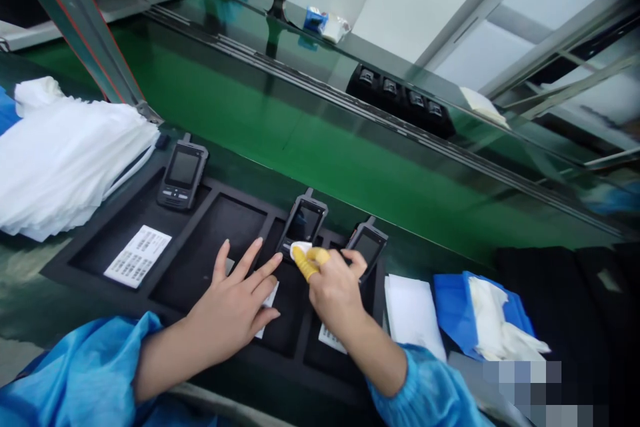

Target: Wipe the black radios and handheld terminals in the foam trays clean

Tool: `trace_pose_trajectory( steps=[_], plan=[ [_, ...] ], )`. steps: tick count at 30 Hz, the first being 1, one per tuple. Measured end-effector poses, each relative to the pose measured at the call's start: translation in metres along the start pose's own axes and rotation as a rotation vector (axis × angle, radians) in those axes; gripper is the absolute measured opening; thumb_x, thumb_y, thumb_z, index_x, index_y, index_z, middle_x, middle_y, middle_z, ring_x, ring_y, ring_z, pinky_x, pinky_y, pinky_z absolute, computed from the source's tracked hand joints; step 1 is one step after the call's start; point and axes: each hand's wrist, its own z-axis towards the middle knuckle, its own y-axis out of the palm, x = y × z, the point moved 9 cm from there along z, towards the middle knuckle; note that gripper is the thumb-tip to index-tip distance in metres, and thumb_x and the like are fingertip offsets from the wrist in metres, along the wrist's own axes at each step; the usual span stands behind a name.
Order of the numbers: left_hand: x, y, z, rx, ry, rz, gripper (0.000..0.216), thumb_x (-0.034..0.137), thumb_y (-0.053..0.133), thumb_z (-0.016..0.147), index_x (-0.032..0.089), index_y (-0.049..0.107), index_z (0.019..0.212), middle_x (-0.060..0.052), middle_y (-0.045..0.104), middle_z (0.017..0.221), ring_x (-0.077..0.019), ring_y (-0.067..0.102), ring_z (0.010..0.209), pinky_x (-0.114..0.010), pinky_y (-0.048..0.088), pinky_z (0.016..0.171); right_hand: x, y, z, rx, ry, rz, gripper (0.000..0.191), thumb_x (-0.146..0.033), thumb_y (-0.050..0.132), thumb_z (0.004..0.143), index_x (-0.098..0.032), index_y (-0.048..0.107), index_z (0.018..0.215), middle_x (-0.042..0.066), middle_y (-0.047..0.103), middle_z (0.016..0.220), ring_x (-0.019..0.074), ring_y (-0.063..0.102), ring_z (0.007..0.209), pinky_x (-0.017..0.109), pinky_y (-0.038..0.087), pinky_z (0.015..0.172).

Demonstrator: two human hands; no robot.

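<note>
The right grip [336, 283] holds a white cloth [299, 249] against the middle handheld device [306, 217].

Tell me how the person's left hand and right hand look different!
The right hand wears yellow finger covers, but the left hand shows none. The right hand's fingers press a small white cloth onto the middle handheld device, while the left hand grips nothing that shows. The left hand's fingers are spread out; the right hand's are bent. Both hands come out of blue sleeves.
</note>
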Motion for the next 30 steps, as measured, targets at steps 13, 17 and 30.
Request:
trace_pose_trajectory(
  steps=[13, 17, 30],
  plan=[
    [-0.001, 0.005, -0.002, -0.041, 0.000, 0.003, 0.029, 0.042, 0.056, 0.087, 0.022, 0.063, 0.108, -0.004, 0.050, 0.138, -0.0333, 0.027, 0.137, -0.062, -0.009, 0.109, 0.022, 0.012, 0.047, -0.062, 0.079, -0.117, 0.024, -0.004, 0.053, 0.077, -0.021, 0.065, 0.066, 0.001, 0.058, 0.083, 0.0161, 0.044, 0.081, 0.041, 0.019, 0.086],
    [0.000, -0.002, -0.003, -0.003, -0.003, -0.029, 0.022, 0.036, 0.054, 0.089, 0.021, 0.064, 0.102, -0.004, 0.052, 0.136, -0.0331, 0.031, 0.135, -0.061, -0.008, 0.109, -0.010, 0.010, 0.014, -0.071, 0.011, -0.057, 0.022, -0.005, 0.054, 0.076, -0.022, 0.068, 0.076, 0.001, 0.060, 0.088, 0.0155, 0.046, 0.082, 0.041, 0.020, 0.087],
    [-0.105, -0.088, -0.063, 0.228, -0.247, 0.123, 0.023, 0.031, 0.044, 0.094, 0.020, 0.064, 0.089, -0.004, 0.063, 0.124, -0.0343, 0.044, 0.127, -0.064, 0.001, 0.108, -0.044, -0.006, 0.080, 0.076, -0.077, 0.031, 0.031, 0.001, 0.048, 0.060, -0.021, 0.067, 0.071, 0.003, 0.058, 0.084, 0.0156, 0.045, 0.077, 0.039, 0.023, 0.082]
  ],
)
